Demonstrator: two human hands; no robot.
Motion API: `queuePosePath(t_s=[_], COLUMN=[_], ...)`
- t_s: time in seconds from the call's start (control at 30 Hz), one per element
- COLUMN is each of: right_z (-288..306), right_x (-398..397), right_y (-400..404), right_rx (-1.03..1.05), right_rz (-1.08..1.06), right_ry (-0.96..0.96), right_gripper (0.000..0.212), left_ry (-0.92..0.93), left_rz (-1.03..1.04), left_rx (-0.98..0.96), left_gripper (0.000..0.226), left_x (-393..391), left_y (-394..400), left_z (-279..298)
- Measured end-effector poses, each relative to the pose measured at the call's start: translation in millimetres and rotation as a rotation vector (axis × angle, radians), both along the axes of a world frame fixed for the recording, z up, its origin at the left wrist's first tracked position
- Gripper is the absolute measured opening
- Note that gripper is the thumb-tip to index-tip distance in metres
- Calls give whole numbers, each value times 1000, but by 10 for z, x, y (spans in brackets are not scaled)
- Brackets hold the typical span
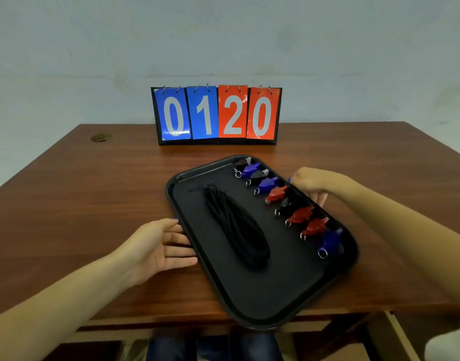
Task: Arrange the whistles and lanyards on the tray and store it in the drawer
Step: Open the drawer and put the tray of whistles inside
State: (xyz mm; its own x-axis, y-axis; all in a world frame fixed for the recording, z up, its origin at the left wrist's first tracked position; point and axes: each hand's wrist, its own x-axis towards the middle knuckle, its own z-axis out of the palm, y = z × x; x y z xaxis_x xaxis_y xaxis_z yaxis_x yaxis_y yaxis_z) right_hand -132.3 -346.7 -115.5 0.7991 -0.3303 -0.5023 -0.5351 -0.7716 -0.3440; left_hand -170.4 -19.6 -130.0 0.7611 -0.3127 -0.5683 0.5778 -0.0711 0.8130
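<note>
A black tray [273, 290] lies at an angle on the wooden table, its near corner hanging past the front edge. Several whistles [296, 214] in blue, red and black sit in a row along the tray's right side, each with a metal ring. To their left on the tray lies a bundle of black lanyards [236, 227]. My left hand [158, 246] is palm up, straight fingers touching the tray's left rim. My right hand [315, 183] is curled over the tray's right rim beside the whistles.
A flip scoreboard [217, 114] reading 0120 stands at the back of the table [80, 191], against the wall. Pale wood that looks like an open drawer's side [395, 334] shows under the table at the lower right. My legs are below the front edge.
</note>
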Motion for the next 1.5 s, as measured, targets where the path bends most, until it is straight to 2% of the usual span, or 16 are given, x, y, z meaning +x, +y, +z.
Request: queuePosePath(t_s=[0.1, 0.27, 0.43, 0.63, 0.87, 1.2, 1.4, 1.5], right_z=[-7, -31, -96, -240, -314, -34, 175, 201], right_x=[-120, -293, -415, -536, -694, -1304, -2058, -2499], right_y=[4, 15, 6, 9, 21, -129, -340, -457], right_rx=[30, 104, 119, -30, -39, -62, -120, -151], right_rz=[-40, -79, -77, 17, 9, -180, -373, -477], right_ry=[21, 27, -10, -239, -433, -577, -576, -578], right_gripper=[46, 35, 28, 31, 29, 31, 31, 31], left_ry=[-60, -159, -215, -287, -366, -471, -484, -492], left_rz=[-65, -129, -119, -94, -143, -279, -436, -526], left_rx=[90, 211, 239, 263, 261, 156, 66, 34], left_gripper=[25, 14, 26, 12, 17, 23, 31, 28], left_x=[44, 116, 144, 109, 76, 56, -106, -291], left_y=[-32, -61, -71, -68, -10, -289, -716, -1015], left_z=[31, 25, -40, -95, -89, 171, 224, 228])
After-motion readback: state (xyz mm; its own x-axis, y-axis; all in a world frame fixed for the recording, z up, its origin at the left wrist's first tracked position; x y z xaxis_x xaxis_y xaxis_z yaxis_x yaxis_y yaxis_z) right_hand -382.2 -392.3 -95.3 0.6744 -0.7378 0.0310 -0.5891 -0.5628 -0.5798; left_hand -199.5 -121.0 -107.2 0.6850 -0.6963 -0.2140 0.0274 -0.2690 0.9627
